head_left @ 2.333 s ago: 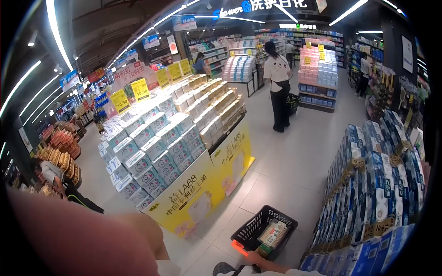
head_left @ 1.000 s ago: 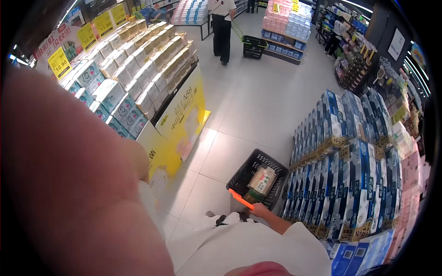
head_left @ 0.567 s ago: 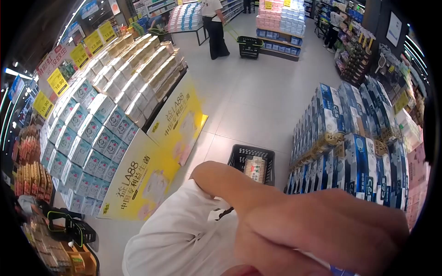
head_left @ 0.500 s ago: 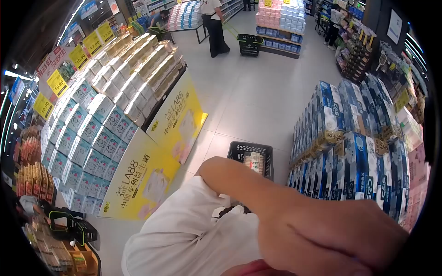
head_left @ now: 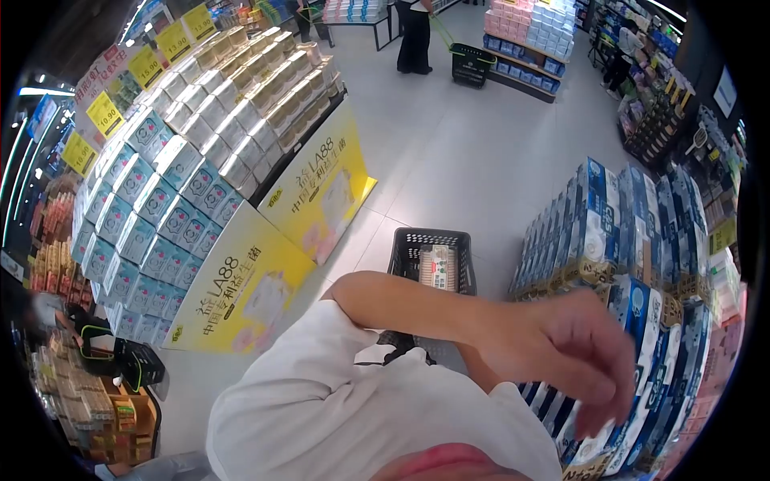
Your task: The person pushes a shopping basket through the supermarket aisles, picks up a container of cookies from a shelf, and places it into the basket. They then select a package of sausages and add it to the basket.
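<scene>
- Left hand (head_left: 573, 345): loosely open, fingers bent, in front of the blue packs (head_left: 601, 224).
- Right hand: hidden (can't tell its grip).
- Pack (head_left: 439, 268): in the basket (head_left: 433, 233), nearer its right edge.

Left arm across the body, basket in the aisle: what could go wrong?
1. The left forearm hides the basket's near end, and the right hand is out of sight, so a snag there might go unnoticed.
2. The left hand overlaps the stacked blue-and-white packs in view and might brush them; depth is unclear.
3. Steered left, the basket could clip the yellow display board.
</scene>
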The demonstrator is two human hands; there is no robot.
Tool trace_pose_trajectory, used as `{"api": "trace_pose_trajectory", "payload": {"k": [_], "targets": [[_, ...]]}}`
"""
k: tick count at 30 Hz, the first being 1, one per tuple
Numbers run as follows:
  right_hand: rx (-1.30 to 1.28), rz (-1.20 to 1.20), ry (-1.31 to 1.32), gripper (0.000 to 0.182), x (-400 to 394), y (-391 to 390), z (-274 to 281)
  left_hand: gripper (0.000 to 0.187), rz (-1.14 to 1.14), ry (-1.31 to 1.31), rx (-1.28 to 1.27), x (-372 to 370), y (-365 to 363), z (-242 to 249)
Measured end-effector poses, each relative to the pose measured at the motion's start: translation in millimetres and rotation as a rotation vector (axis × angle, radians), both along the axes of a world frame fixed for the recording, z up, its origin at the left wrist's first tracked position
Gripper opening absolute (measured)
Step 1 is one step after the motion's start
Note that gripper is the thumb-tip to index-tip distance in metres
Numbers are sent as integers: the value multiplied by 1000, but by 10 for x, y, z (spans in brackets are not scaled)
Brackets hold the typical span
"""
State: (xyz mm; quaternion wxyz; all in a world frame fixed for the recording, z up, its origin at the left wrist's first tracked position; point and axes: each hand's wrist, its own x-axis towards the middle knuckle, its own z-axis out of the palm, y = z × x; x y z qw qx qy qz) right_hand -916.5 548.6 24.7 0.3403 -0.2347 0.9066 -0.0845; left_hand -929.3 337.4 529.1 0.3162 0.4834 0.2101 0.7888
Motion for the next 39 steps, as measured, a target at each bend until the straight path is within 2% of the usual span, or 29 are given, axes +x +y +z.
{"api": "trace_pose_trajectory", "payload": {"k": [2,5,12,17,19,23,24,25,26,27,28,29,30,31,32,34,35,39], "targets": [[-2,-22,15,33,-233,-180,27,26,155,-213,333,48,-383,451],[-28,-23,34,33,-599,-559,17,25,320,-190,499,-124,-720,720],[-128,-49,67,33,-1312,-1687,96,23,523,279,469,-970,-775,647],[-171,-11,76,34,-1708,-2101,168,22,747,718,612,-1557,-613,708],[-183,24,77,34,-1857,-2195,186,21,719,781,510,-1693,-780,597],[-193,135,64,34,-2187,-2248,202,30,288,371,-300,-1898,-1494,-105],[-179,185,57,34,-2267,-2254,192,37,527,341,-409,-1984,-1571,-446],[-121,280,43,35,-2391,-2271,137,36,755,320,-553,-2189,-1597,-1104],[-115,351,96,36,-2481,-2252,18,37,937,223,-867,-2265,-1723,-1699],[-151,362,117,33,-2561,-2242,-121,37,1252,446,-1103,-2377,-1779,-2723],[-147,374,94,36,-2636,-2282,-127,42,1211,531,-1600,-2261,-1936,-3218],[-109,351,24,36,-2704,-2334,-5,47,1102,568,-1837,-2192,-1999,-3915],[-311,481,90,38,-2882,-2258,-520,46,1155,562,-1929,-1997,-1993,-4510],[-83,582,142,39,-2942,-2376,-385,47,1005,310,-2039,-1842,-1949,-4787],[-35,676,150,39,-3028,-2364,-329,49,852,46,-2081,-1729,-1884,-4951],[-25,841,129,38,-3286,-2328,-472,50,1152,46,-2065,-1523,-1727,-5249],[-18,907,118,38,-3396,-2315,-510,50,1268,92,-2046,-1537,-1580,-5373],[5,1088,73,37,-3757,-2226,-615,57,1230,-197,-2140,-1719,-1082,-5245]]}}
